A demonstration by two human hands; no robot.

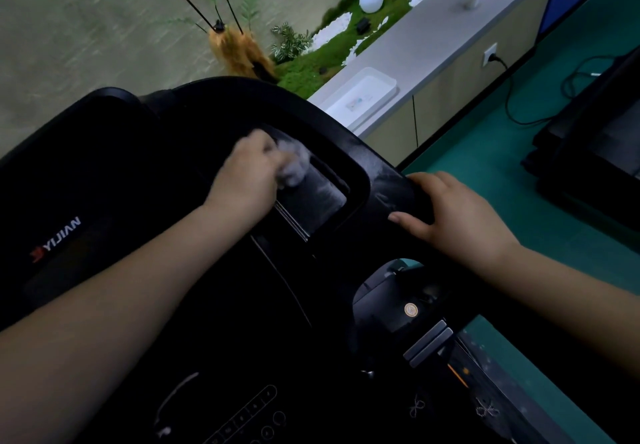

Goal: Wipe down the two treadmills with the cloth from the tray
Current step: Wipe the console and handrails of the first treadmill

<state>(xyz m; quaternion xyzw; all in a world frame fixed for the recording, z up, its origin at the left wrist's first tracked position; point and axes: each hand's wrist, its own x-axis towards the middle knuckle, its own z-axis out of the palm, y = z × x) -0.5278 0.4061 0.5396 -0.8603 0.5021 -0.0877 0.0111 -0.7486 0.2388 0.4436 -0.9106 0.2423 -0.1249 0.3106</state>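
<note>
Bunching cloth (294, 166) inside left hand (247, 173) grip on treadmill (104, 173).

Single view only, head cam, wide-angle, worn on person. Looks fwd + steeply down over treadmill console (145, 235), close range, console fills lower left. Frame tilted: ledge (450, 38) runs diagonally up to right. Both forearms enter from bottom edge, near lens. Second treadmill (595, 152) clipped at right edge. Far bg: wall, plants, blurred. No 2nd view, so no overlap.
</note>
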